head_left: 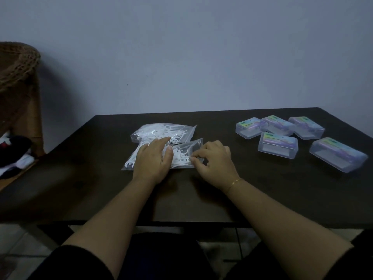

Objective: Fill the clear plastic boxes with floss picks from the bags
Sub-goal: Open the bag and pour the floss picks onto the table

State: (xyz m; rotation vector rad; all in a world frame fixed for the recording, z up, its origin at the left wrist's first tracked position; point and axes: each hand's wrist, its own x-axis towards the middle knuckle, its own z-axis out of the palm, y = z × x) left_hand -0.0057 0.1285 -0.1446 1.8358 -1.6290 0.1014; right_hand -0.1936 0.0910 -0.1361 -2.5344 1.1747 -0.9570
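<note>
Here, the nearer clear plastic bag of white floss picks (181, 156) is pressed flat on the dark table (101, 178) by the spread left hand (153, 158), while its right edge is pinched by the right hand (214, 160). A second such bag (163, 132) lies just behind, touching it. Five closed clear plastic boxes (278, 145) are grouped well apart at the right.

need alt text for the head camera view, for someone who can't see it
Both hands work at the nearer of two clear bags of white floss picks on a dark table: left hand rests on the nearer bag, right hand pinches its edge. Five closed clear plastic boxes sit to the right.
</note>
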